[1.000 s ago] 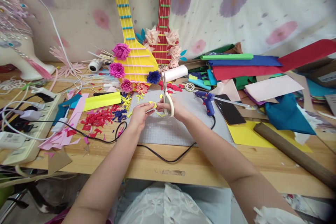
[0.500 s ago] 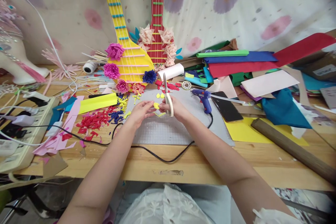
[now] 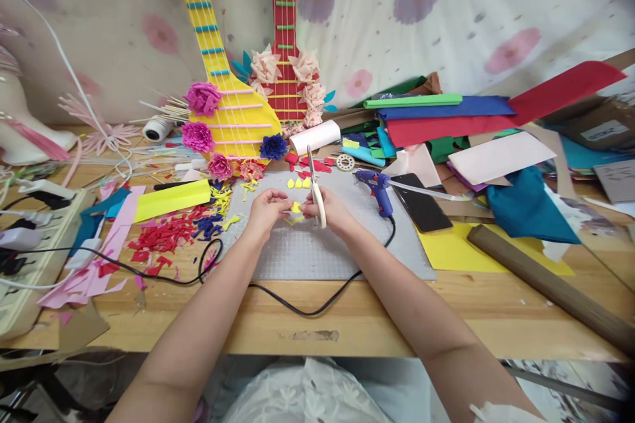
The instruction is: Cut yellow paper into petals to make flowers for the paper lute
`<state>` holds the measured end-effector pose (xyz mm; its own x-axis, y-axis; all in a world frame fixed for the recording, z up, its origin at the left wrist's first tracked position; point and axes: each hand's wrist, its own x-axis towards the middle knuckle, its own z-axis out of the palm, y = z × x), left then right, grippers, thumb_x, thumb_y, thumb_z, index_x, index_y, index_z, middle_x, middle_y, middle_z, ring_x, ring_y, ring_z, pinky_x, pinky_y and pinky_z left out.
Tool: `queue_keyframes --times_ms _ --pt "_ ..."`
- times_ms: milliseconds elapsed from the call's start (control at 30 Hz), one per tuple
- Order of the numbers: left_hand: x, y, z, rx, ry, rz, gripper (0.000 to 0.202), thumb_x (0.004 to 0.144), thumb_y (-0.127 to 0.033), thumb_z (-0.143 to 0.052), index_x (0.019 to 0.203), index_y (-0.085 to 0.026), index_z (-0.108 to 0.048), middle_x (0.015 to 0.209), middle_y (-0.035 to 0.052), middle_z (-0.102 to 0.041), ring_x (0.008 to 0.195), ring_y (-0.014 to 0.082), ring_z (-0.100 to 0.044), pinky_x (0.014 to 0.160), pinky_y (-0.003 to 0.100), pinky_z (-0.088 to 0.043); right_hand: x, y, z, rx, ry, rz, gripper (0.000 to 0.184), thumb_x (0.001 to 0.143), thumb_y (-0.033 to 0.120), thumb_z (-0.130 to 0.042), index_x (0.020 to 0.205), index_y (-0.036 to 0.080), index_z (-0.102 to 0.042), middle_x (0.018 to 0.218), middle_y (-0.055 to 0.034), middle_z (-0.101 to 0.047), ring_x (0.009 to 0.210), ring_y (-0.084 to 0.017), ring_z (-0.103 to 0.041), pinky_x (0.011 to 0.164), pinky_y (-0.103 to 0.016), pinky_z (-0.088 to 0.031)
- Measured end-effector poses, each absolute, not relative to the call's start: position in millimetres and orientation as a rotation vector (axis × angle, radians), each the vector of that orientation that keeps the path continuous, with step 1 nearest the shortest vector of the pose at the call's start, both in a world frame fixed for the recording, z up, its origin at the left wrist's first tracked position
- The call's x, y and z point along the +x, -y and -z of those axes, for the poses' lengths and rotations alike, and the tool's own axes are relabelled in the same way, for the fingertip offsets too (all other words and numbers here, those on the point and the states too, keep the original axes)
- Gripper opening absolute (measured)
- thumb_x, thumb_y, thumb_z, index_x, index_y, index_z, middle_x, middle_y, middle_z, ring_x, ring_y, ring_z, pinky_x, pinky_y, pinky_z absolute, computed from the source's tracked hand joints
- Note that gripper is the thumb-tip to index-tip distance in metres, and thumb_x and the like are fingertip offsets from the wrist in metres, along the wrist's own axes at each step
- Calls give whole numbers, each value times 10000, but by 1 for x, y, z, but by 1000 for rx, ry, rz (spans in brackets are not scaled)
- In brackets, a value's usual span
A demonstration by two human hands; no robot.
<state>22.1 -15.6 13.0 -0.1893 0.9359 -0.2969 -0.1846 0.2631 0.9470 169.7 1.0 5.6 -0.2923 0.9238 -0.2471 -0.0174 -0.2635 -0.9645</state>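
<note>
Over the grey cutting mat [image 3: 317,261], both my hands meet at a small yellow paper piece [image 3: 296,207]. My left hand [image 3: 268,215] pinches it from the left with thumb and fingertips. My right hand [image 3: 333,210] keeps white-handled scissors [image 3: 318,201], blades pointing up and away, while its fingertips touch the piece's right side. Just beyond, three small yellow cut pieces [image 3: 298,183] lie in a row on the mat. Another yellow-green scrap [image 3: 296,219] shows below my fingers, partly hidden.
A blue glue gun [image 3: 378,193] and a black phone [image 3: 423,203] are on the right; a black cord [image 3: 302,312] loops across the front. Red paper scraps [image 3: 163,234] and a power strip [image 3: 47,264] are left. Yellow [image 3: 233,106] and red [image 3: 288,82] paper-flowered instrument models stand behind.
The view has swung slightly right. My hands stay together at the yellow piece, which has turned a little between my fingers. Three cut pieces show beyond the scissors, where two showed before.
</note>
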Motion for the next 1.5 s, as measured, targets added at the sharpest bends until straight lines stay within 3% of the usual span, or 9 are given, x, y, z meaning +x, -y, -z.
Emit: queue_keyframes --times_ms 167,333,467,633,767,1000,1233,1367,1500 --pt "22 17 -15 852 -1352 -985 372 574 -238 -758 884 -150 -572 665 21 -629 648 155 -628 595 290 -519 178 -2 -5 -1199 1218 -1702 449 466 227 -763 732 192 -404 536 69 -538 475 -88 -527 475 -222 -398" --pt "28 17 -11 1130 -1434 -1053 273 620 -210 -715 832 -163 -550 619 -9 -604 595 135 -592 618 282 -488 181 -9 2 -1193 1230 -1696 401 490 207 -731 739 189 -416 553 59 -542 485 -93 -524 486 -230 -401" --pt "35 20 -14 1546 -1636 -1064 208 662 -197 -672 860 -213 -609 712 -8 -644 637 143 -596 680 288 -449 181 -12 6 -1233 1231 -1562 456 464 161 -736 770 196 -399 559 72 -536 493 -90 -516 513 -237 -408" --pt "29 14 -20 1034 -1391 -1051 244 615 -138 -709 805 -175 -559 653 -3 -628 622 142 -613 664 295 -489 189 -9 -4 -1035 1252 -1734 414 497 263 -740 767 179 -436 588 55 -545 513 -96 -535 499 -231 -390" --pt "20 10 -22 612 -1134 -874 284 607 -84 -708 836 -144 -551 735 47 -676 637 145 -646 639 290 -520 191 -9 -6 -969 1278 -1796 381 523 283 -728 757 176 -448 584 54 -531 497 -88 -519 472 -222 -365" --pt "24 19 -33 766 -1170 -1157 259 639 -147 -705 877 -136 -605 735 42 -683 729 161 -662 681 290 -523 188 -14 -2 -1261 1237 -1542 434 486 161 -737 746 200 -391 566 79 -520 492 -77 -500 530 -238 -423" --pt "32 29 -35 781 -1082 -1120 300 751 -299 -637 1007 -144 -635 1065 119 -675 962 187 -640 927 335 -442 190 -12 -10 -1227 1163 -1604 452 471 208 -766 732 198 -397 568 69 -506 508 -87 -518 517 -238 -438" --pt "31 33 -41 842 -1010 -1121 377 775 -415 -590 1036 -146 -631 1009 126 -692 922 217 -656 877 362 -472 190 -14 -8 -1288 1114 -1577 481 438 205 -787 728 197 -403 570 73 -497 496 -80 -510 516 -239 -441" --pt "31 26 -39 813 -1045 -1232 279 757 -339 -621 964 -153 -634 999 93 -685 911 184 -647 809 315 -502 192 -12 -9 -1229 1142 -1622 490 436 253 -787 733 193 -403 586 58 -514 507 -92 -523 485 -232 -415"
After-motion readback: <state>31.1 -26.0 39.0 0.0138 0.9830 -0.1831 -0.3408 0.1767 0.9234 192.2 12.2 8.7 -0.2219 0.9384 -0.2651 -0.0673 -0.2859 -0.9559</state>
